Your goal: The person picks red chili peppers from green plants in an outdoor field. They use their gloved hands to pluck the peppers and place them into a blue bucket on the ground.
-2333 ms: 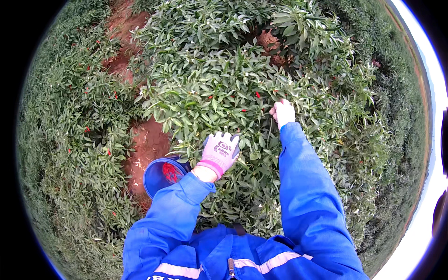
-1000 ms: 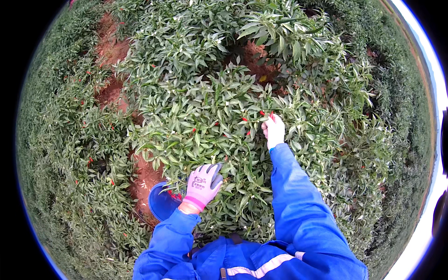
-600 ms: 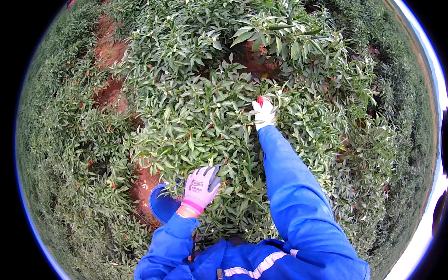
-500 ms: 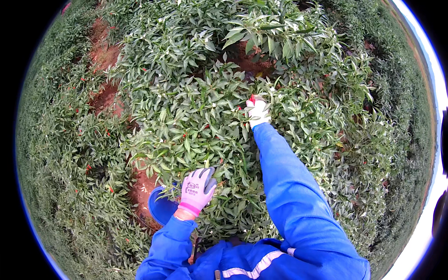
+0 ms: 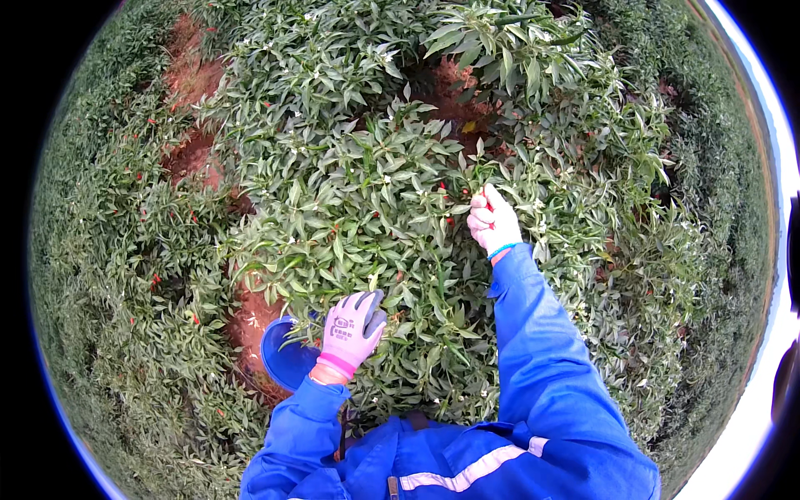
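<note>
My right hand, in a pale glove, is closed above the chili plants. A bit of red shows at its fingertips, a red chili pepper mostly hidden by the fingers. More red chilies hang among the leaves just left of that hand. My left hand wears a pink glove with grey fingers and hovers over the foliage at the lower left. Its fingers curl inward; whatever they hold, if anything, is hidden. A blue bucket stands beside the left wrist, partly behind it.
Dense rows of chili plants surround me, with green pods on the far plant. Reddish bare soil shows beside the bucket, and another soil strip runs at the far left. Scattered red chilies dot the left row.
My right hand has drawn back toward me and to the right, away from the leaves, with its fingers closed. My left hand has barely moved.
</note>
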A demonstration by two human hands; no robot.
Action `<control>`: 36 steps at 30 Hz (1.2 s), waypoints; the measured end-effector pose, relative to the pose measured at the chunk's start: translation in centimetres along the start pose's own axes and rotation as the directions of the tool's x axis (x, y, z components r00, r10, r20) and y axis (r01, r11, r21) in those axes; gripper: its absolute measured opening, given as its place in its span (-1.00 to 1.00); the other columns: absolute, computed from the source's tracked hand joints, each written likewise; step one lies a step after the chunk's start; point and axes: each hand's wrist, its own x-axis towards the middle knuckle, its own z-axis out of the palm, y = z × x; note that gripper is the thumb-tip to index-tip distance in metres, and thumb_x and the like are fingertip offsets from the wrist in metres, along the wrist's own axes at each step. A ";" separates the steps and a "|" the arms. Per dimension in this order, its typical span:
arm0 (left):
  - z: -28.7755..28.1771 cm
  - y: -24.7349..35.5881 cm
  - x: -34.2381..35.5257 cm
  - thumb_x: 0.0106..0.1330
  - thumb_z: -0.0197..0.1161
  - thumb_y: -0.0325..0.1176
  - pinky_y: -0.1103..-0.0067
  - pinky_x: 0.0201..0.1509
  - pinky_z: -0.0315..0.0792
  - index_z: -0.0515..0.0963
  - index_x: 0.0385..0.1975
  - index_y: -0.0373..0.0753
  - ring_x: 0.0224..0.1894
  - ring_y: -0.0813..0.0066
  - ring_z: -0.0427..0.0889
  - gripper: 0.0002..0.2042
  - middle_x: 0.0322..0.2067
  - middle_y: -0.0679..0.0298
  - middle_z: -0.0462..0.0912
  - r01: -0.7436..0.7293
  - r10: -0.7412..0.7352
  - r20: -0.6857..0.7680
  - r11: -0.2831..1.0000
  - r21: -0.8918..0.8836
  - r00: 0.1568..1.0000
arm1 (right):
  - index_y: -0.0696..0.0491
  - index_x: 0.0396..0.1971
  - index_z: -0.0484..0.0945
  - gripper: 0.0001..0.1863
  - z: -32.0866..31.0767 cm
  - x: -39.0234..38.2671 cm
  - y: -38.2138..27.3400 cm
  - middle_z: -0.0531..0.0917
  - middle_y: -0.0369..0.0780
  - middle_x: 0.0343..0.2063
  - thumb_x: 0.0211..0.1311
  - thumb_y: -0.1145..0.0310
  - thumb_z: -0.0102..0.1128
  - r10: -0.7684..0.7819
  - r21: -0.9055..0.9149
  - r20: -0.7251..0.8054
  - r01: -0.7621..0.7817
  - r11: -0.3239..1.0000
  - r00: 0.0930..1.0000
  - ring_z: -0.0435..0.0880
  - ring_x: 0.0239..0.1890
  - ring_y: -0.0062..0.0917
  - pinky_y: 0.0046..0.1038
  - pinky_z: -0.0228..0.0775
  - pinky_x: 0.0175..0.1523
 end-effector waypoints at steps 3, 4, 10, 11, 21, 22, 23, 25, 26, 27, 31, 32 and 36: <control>-0.1 0.2 -0.2 0.17 0.27 -0.31 0.28 0.03 0.45 0.55 0.02 -0.19 -0.04 0.07 0.57 -0.62 -0.12 0.11 0.61 0.012 -0.012 0.007 1.000 0.001 1.000 | 0.03 -0.32 0.45 -0.82 0.7 -1.9 0.7 0.60 -0.18 -0.44 0.43 0.26 0.03 -0.148 -0.086 -0.084 0.141 0.986 0.985 0.33 -0.69 -0.67 -0.67 0.07 -0.69; 0.0 0.0 -0.4 0.17 0.27 -0.31 0.28 0.04 0.44 0.55 0.02 -0.19 -0.04 0.08 0.56 -0.62 -0.11 0.11 0.61 0.021 -0.021 0.015 1.000 0.001 1.000 | 0.08 -0.31 0.45 -0.87 -0.5 -1.8 0.8 0.59 -0.13 -0.39 0.39 0.34 0.05 -0.129 -0.157 -0.053 0.119 0.980 0.990 0.38 -0.62 -0.64 -0.68 0.12 -0.69; 0.6 -0.9 -1.2 0.15 0.30 -0.23 0.28 0.08 0.40 0.51 0.10 -0.13 0.01 0.12 0.53 -0.53 -0.05 0.15 0.57 0.042 -0.043 0.054 0.999 0.023 0.998 | 0.01 -0.32 0.51 -0.87 -2.2 -1.9 3.9 0.60 -0.28 -0.56 0.25 0.29 0.07 -0.326 -0.938 -0.051 0.067 0.340 0.944 0.42 -0.71 -0.60 -0.53 0.18 -0.62; 0.9 -1.0 -1.2 0.14 0.31 -0.20 0.28 0.09 0.39 0.49 0.14 -0.10 0.01 0.14 0.53 -0.49 -0.04 0.17 0.56 0.033 -0.034 0.058 0.999 0.025 0.998 | 0.03 -0.28 0.51 -0.85 -3.9 -0.9 3.8 0.61 -0.23 -0.55 0.27 0.29 0.07 -0.305 -0.983 -0.036 0.022 0.184 0.952 0.47 -0.68 -0.51 -0.47 0.25 -0.58; 0.9 -1.3 -1.9 0.11 0.33 -0.21 0.28 0.12 0.37 0.46 0.17 -0.09 0.05 0.12 0.51 -0.45 0.00 0.16 0.54 0.035 -0.037 0.061 0.999 0.033 0.997 | 0.11 -0.11 0.51 -0.62 -3.9 1.8 5.9 0.64 0.05 -0.23 0.15 0.20 0.28 -0.267 -0.790 0.272 0.056 -0.610 0.924 0.63 -0.17 -0.04 -0.12 0.47 -0.07; 1.0 -1.3 -1.9 0.11 0.33 -0.21 0.28 0.13 0.37 0.46 0.17 -0.09 0.05 0.12 0.50 -0.45 0.00 0.16 0.54 0.034 -0.036 0.062 0.999 0.025 0.997 | 0.12 -0.03 0.51 -0.53 -4.8 1.9 5.6 0.63 0.07 -0.14 0.14 0.15 0.28 -0.356 -0.901 0.145 -0.025 -0.432 0.923 0.61 -0.10 -0.06 -0.17 0.44 0.03; 1.2 -1.3 -1.8 0.11 0.33 -0.21 0.28 0.13 0.37 0.46 0.17 -0.08 0.05 0.12 0.50 -0.45 0.00 0.16 0.54 0.031 -0.032 0.064 0.999 0.015 0.997 | 0.13 0.04 0.51 -0.45 -6.1 2.2 5.2 0.61 0.08 -0.06 0.13 0.09 0.27 -0.419 -0.967 0.002 -0.105 -0.232 0.908 0.59 -0.03 -0.09 -0.23 0.41 0.13; 1.6 -0.8 -1.1 0.11 0.33 -0.21 0.28 0.14 0.36 0.46 0.17 -0.07 0.06 0.12 0.50 -0.45 0.01 0.16 0.53 0.016 -0.015 0.073 1.000 -0.019 0.997 | 0.14 0.05 0.53 -0.42 -9.3 3.0 3.6 0.63 -0.07 -0.06 0.17 0.00 0.19 -0.408 -0.995 -0.095 -0.082 0.049 0.908 0.60 -0.06 -0.29 -0.35 0.38 0.14; 0.7 -1.8 -2.6 0.11 0.33 -0.21 0.28 0.15 0.36 0.46 0.17 -0.07 0.07 0.12 0.49 -0.45 0.01 0.16 0.53 0.077 -0.078 0.073 0.997 0.017 0.994 | 0.14 0.03 0.54 -0.45 -5.3 1.5 6.9 0.64 -0.12 -0.13 0.18 0.02 0.18 -0.373 -0.992 -0.123 -0.113 0.048 0.919 0.60 -0.14 -0.36 -0.37 0.40 0.05; 0.1 -1.9 -3.1 0.13 0.31 -0.23 0.28 0.14 0.38 0.48 0.14 -0.11 0.05 0.11 0.51 -0.49 0.00 0.14 0.55 0.099 -0.100 0.053 0.995 0.029 0.994 | 0.14 0.00 0.54 -0.48 -1.5 -0.6 7.9 0.65 -0.17 -0.21 0.19 0.04 0.18 -0.376 -0.988 -0.151 -0.151 0.031 0.914 0.61 -0.21 -0.42 -0.38 0.43 -0.04; 0.6 -0.6 -1.6 0.18 0.28 -0.27 0.28 0.13 0.40 0.53 0.08 -0.18 0.03 0.08 0.53 -0.57 -0.03 0.11 0.59 0.041 -0.041 0.034 0.999 -0.001 0.999 | 0.09 -0.09 0.51 -0.59 -8.0 1.4 6.2 0.60 -0.29 -0.40 0.19 0.12 0.16 -0.458 -0.975 -0.011 0.093 0.202 0.889 0.55 -0.42 -0.55 -0.44 0.40 -0.28; 0.6 -0.6 -1.6 0.19 0.28 -0.27 0.28 0.13 0.40 0.52 0.09 -0.18 0.03 0.08 0.53 -0.57 -0.03 0.11 0.59 0.039 -0.040 0.035 0.999 0.003 0.999 | 0.05 -0.09 0.51 -0.60 -7.6 2.1 6.1 0.58 -0.32 -0.41 0.16 0.11 0.19 -0.354 -0.941 -0.076 0.051 0.336 0.932 0.50 -0.47 -0.57 -0.48 0.35 -0.35; 0.6 -0.9 -1.8 0.17 0.29 -0.26 0.28 0.13 0.40 0.51 0.11 -0.15 0.03 0.09 0.53 -0.54 -0.02 0.12 0.57 0.057 -0.057 0.052 0.998 0.009 0.997 | -0.04 -0.31 0.60 -0.78 -6.2 0.4 6.3 0.50 -0.41 -0.62 0.12 0.17 0.23 -0.285 -0.868 -0.315 -0.153 0.473 0.905 0.32 -0.69 -0.70 -0.59 0.09 -0.59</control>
